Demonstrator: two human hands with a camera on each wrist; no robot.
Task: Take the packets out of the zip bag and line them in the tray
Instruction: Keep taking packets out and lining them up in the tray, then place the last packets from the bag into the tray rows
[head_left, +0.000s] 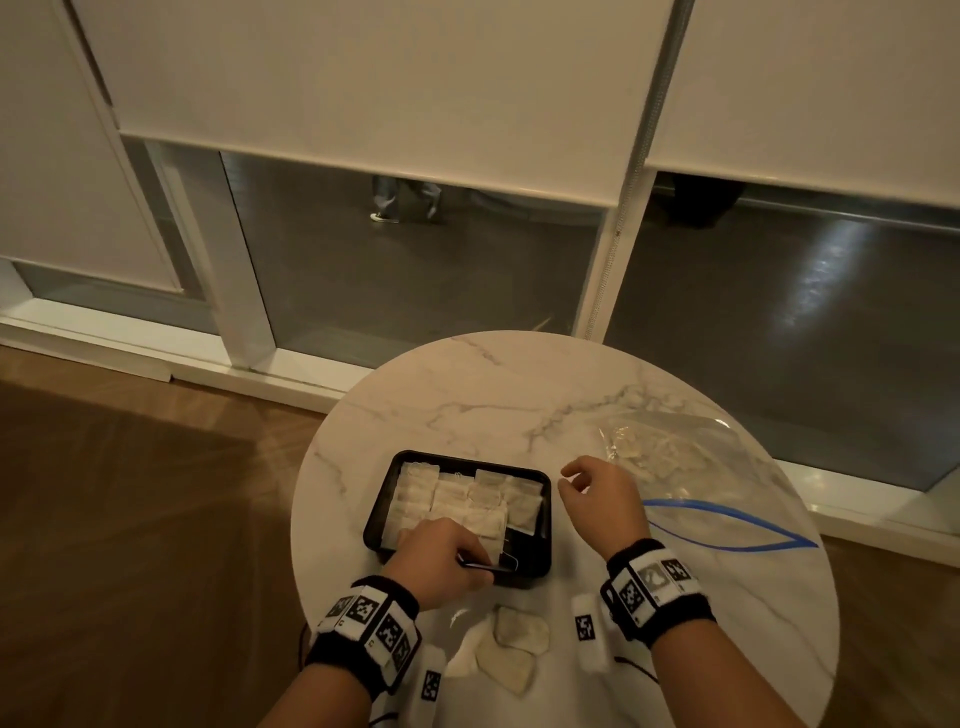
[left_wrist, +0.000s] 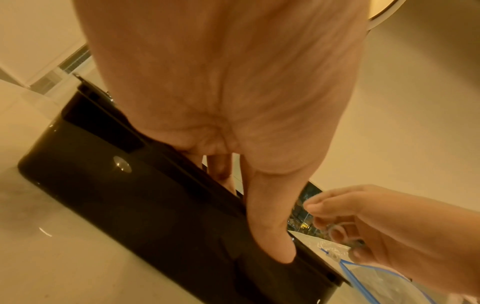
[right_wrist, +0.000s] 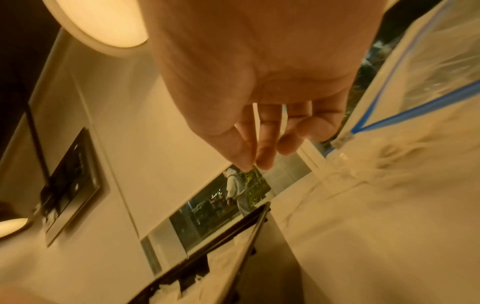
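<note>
A black tray (head_left: 525, 552) sits on the round marble table (head_left: 493, 395), with several white packets (head_left: 457, 499) lined up inside it. My left hand (head_left: 467, 558) grips the tray's near rim; its thumb (left_wrist: 272, 226) lies on the outer wall of the tray (left_wrist: 130, 195). My right hand (head_left: 566, 478) hovers between tray and zip bag, fingers loosely curled, thumb and forefinger tips (right_wrist: 255, 164) close together with nothing seen between them. The clear zip bag (head_left: 701, 467) with a blue seal lies at the right with packets (head_left: 639, 449) still inside.
Three loose packets (head_left: 514, 649) lie on the table in front of the tray. White marker blocks (head_left: 589, 631) stand near my wrists. The table edge curves close on the left and right. Beyond it are a glass wall with blinds and a wooden floor (head_left: 130, 493).
</note>
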